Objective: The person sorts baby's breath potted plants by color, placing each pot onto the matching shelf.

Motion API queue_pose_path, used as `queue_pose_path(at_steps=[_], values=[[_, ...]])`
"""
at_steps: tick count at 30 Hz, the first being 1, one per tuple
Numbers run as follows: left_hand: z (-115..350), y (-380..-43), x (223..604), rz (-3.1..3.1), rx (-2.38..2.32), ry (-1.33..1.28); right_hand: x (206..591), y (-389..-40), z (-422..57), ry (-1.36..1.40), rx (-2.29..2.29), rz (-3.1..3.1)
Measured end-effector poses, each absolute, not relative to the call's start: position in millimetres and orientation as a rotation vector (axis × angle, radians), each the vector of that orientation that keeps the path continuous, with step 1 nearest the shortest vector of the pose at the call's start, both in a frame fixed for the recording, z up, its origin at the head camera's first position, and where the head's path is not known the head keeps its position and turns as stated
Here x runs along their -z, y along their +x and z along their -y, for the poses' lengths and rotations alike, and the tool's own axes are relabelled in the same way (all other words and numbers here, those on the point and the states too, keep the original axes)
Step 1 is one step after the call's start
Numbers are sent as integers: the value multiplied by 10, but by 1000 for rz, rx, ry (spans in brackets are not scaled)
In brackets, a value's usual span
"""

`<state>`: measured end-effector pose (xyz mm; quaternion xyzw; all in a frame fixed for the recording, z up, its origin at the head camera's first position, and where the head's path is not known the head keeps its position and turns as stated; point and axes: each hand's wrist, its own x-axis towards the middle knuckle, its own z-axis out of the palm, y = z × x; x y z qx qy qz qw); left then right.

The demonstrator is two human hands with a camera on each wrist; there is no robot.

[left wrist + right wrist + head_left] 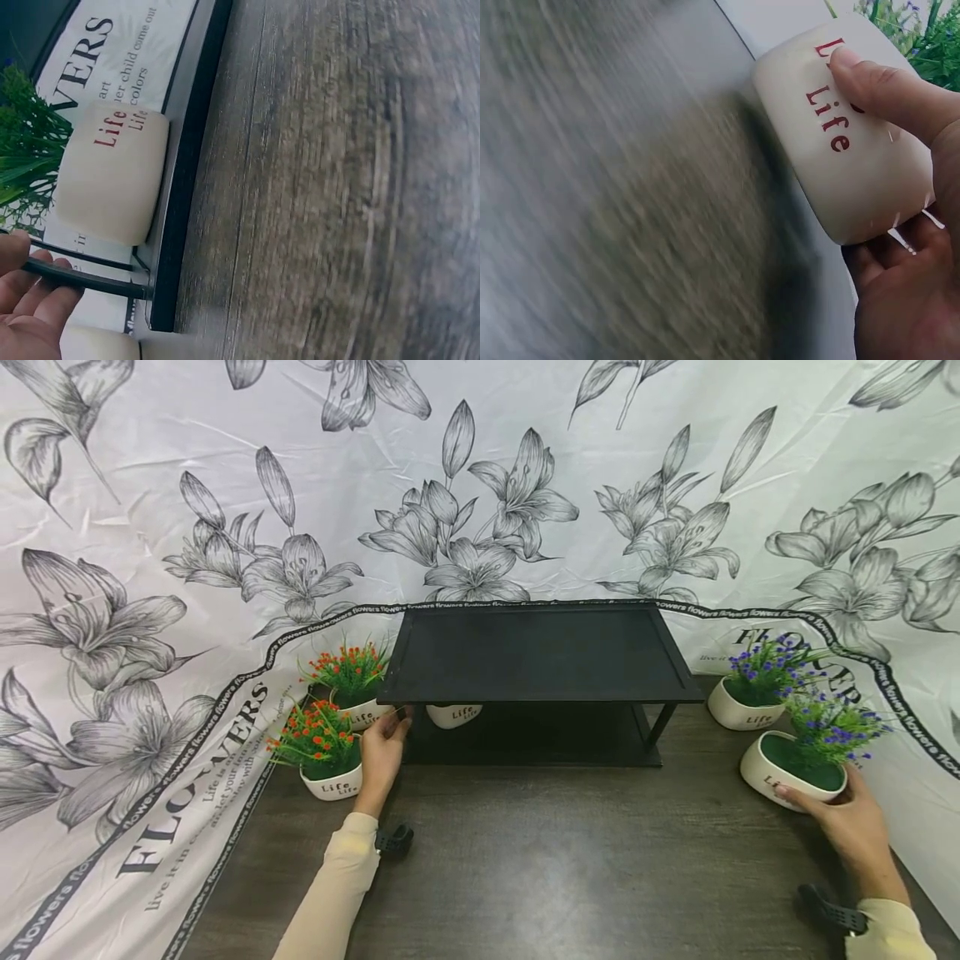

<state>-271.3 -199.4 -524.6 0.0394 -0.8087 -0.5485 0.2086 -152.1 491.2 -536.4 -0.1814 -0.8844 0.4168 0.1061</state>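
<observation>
At the left end of a low black two-tier shelf (536, 656), my left hand (384, 752) grips the slim front post (97, 282), thumb on one side and fingers on the other. Behind that post, on the lower tier, sits a white "Life" pot (112, 172) with green leaves; the upper board hides most of it in the head view. My right hand (855, 827) holds a white flowerpot (825, 165) with purple flowers, thumb over the lettering and fingers round the far side. This pot is tilted, to the right of the shelf.
Two white pots with orange flowers, a front one (333, 781) and a rear one (363, 714), stand left of the shelf. Another purple-flowered pot (742, 710) is behind my right hand. Flower-printed cloth (480, 468) borders the dark wooden table (525, 852).
</observation>
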Motion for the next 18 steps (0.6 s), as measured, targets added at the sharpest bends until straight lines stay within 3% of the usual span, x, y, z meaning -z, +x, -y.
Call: queue_pose_path(at_steps=[18], values=[[1989, -2717, 5262, 2268, 1495, 111, 4984, -1579, -4295, -364, -1080, 2771]])
